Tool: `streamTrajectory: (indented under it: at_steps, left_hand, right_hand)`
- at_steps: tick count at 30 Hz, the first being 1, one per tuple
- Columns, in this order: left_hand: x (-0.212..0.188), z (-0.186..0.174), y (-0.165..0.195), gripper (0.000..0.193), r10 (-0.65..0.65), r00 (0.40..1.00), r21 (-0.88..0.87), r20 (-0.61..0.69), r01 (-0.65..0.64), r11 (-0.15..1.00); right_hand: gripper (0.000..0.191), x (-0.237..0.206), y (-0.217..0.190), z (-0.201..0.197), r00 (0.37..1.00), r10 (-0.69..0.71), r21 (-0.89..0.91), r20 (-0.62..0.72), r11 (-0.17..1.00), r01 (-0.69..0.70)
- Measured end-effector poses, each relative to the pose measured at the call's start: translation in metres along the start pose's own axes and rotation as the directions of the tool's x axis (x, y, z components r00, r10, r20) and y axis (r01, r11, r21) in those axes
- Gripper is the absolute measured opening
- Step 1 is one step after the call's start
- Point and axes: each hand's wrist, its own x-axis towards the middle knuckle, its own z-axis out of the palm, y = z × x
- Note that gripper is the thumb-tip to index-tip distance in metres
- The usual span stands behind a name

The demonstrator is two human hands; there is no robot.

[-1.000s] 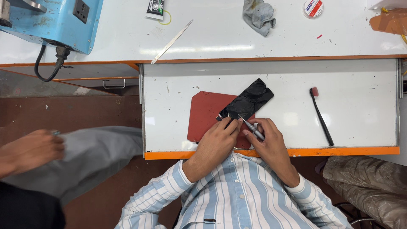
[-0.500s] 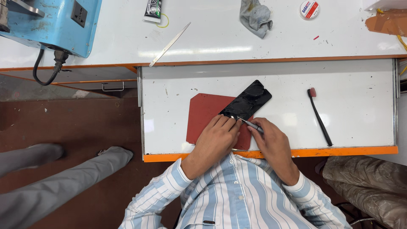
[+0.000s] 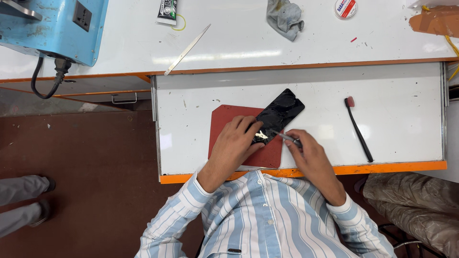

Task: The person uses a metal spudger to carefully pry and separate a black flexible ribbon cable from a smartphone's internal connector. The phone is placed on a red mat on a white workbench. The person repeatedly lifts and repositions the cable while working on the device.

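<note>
The flat black rectangular phone panel (image 3: pixel 278 116) lies tilted on a dark red rubber mat (image 3: pixel 224 124) on the white pull-out table (image 3: pixel 401 95). The left hand (image 3: pixel 234 145), at the panel's 7 o'clock end, presses down on it with fingers curled. The right hand (image 3: pixel 308 155), at 5 o'clock, has its grip closed around a thin metal tool (image 3: pixel 282 136) whose tip touches the panel. A black toothbrush (image 3: pixel 358 129) lies at 3 o'clock.
</note>
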Motion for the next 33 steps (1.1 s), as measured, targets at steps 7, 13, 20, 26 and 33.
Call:
streamTrajectory:
  at_steps: [7,13,20,26,33]
  left_hand:
    - [-0.019,0.008,0.003,0.049,0.169,0.982,0.134,0.087,-0.179,0.975]
    - [-0.026,0.021,0.006,0.053,0.179,0.976,0.259,0.121,-0.205,0.944]
    - [-0.031,0.032,0.006,0.050,0.172,0.980,0.276,0.101,-0.193,0.942]
    - [-0.035,0.038,0.010,0.049,0.180,0.979,0.306,0.095,-0.201,0.931]
    - [-0.038,0.045,0.009,0.048,0.183,0.982,0.277,0.045,-0.188,0.942]
  right_hand:
    - [0.025,-0.001,-0.003,-0.004,0.972,-0.223,-0.110,-0.080,0.971,0.213]
    - [0.021,0.005,-0.001,-0.009,0.952,-0.296,-0.111,-0.078,0.951,0.287]
    - [0.020,0.008,0.001,-0.013,0.957,-0.288,-0.097,-0.039,0.954,0.283]
    - [0.026,0.012,-0.003,-0.017,0.941,-0.336,-0.188,-0.030,0.927,0.325]
    - [0.028,0.011,-0.003,-0.020,0.991,-0.134,-0.082,0.025,0.987,0.136]
